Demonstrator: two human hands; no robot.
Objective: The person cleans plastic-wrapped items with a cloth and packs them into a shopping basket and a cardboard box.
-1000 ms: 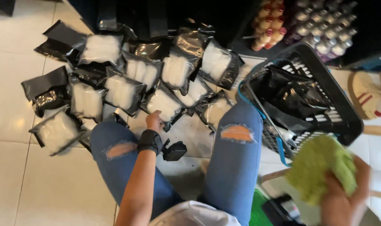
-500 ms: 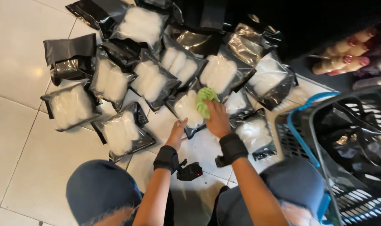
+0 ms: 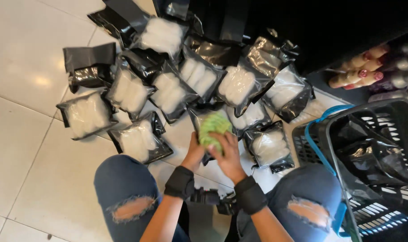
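From the head camera, a green cloth [image 3: 215, 128] is seen pressed onto a black bag [image 3: 208, 130] that lies on the white floor [image 3: 29, 148], just in front of the knees. The cloth is held under the right hand [image 3: 228, 157], whose fingers are curled over its lower edge. The bag's near edge is gripped by the left hand [image 3: 194, 154], which sits just beside the right hand, touching it. Both arms are stretched forward between the knees, with black bands [image 3: 180, 182] worn on the wrists. More bags [image 3: 132, 92] with white stuff inside are spread around. A black basket [image 3: 374, 166] is seen at the right.
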